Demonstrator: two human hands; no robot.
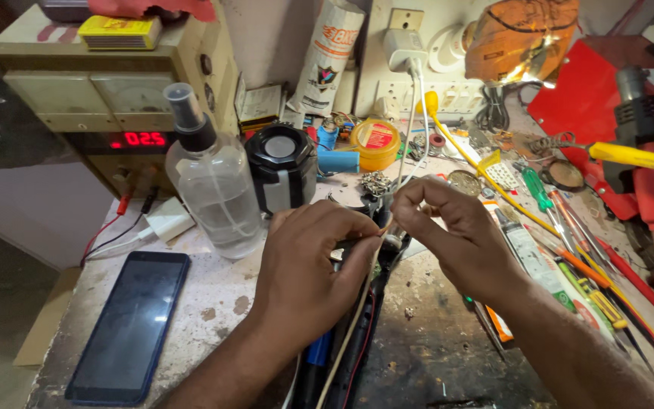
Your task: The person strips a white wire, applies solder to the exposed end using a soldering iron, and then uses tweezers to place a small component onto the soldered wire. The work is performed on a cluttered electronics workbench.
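My left hand [313, 266] and my right hand [459, 235] meet at the middle of a cluttered workbench. Between their fingertips they pinch a thin pale wire [382, 227] that runs down toward me, past a black device [357, 333] partly hidden under my left hand. Red and black leads lie along that device. A small round metal part [375, 182] sits just beyond my fingertips.
A dark smartphone [130, 324] lies face up at the left. A clear spray bottle [212, 182] and a black round speaker [281, 165] stand behind my left hand. A beige power supply with a red display [115, 98] sits back left. Screwdrivers [569, 227] and tools crowd the right.
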